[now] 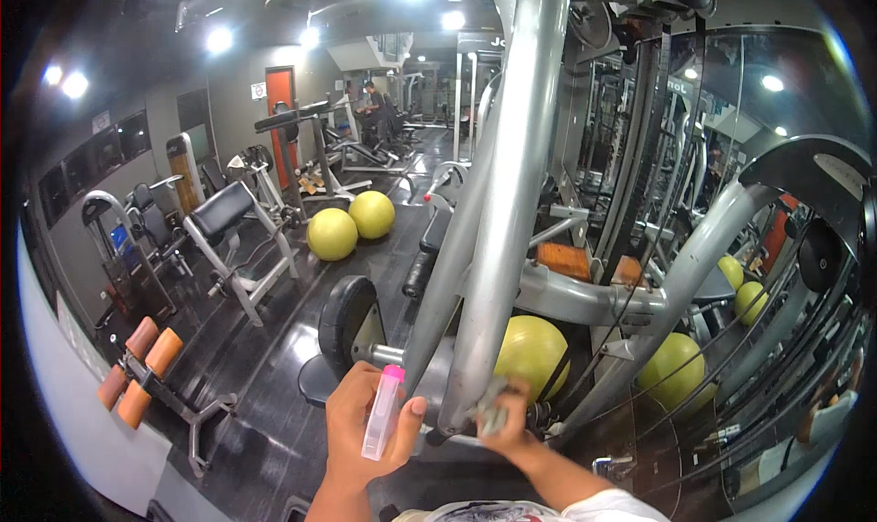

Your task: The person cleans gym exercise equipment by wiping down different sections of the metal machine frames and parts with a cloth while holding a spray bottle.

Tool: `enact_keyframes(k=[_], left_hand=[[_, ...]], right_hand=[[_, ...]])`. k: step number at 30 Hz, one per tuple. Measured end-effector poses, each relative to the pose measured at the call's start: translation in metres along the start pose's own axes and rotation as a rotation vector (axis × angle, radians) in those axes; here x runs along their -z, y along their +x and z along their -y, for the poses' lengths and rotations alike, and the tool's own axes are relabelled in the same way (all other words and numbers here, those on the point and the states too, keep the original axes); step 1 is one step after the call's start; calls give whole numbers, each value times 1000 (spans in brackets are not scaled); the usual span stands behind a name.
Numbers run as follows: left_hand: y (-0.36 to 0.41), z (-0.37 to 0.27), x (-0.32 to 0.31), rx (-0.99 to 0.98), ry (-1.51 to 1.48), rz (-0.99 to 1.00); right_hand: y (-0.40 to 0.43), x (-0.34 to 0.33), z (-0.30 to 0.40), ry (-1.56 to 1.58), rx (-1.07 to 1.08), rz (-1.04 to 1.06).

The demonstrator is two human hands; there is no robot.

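Observation:
My left hand [370,423] is closed around a small clear plastic bottle with a pink cap [384,412], held upright and slightly tilted. My right hand [508,419] grips a crumpled greyish cloth [492,407], somewhat blurred, at the lower end of a thick silver metal tube [503,214] of an exercise machine. Whether the cloth presses on the tube is hard to tell. Just beyond my left hand are the machine's black padded backrest [348,327] and its seat [314,379]. A yellow exercise ball [533,357] rests behind the tube, past my right hand.
Two more yellow balls [332,234] lie on the dark floor ahead. Benches and weight machines line the left, with an orange-padded stand [164,352] nearby. Cables and a curved silver frame [712,248] stand at right before a mirror. A person [375,107] is far back.

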State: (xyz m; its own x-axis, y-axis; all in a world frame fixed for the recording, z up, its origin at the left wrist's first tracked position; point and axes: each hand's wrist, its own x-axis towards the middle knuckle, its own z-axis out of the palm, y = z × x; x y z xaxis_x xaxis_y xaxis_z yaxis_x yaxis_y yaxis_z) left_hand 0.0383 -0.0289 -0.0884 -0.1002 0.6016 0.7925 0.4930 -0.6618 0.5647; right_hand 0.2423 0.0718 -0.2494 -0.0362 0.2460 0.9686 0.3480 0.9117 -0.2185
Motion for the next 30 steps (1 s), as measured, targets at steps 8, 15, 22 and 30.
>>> enact_keyframes(k=[8, 15, 22, 30], left_hand=[[8, -6, -12, 47, -79, -20], [11, -8, -9, 84, -93, -25], [10, -9, -17, 127, -143, -32], [18, -28, -6, 29, -110, -5]], right_hand=[[302, 19, -11, 20, -7, -216], [274, 18, -4, -148, 276, -167], [6, 8, 17, -22, -48, 55], [193, 6, -5, -33, 106, -128]])
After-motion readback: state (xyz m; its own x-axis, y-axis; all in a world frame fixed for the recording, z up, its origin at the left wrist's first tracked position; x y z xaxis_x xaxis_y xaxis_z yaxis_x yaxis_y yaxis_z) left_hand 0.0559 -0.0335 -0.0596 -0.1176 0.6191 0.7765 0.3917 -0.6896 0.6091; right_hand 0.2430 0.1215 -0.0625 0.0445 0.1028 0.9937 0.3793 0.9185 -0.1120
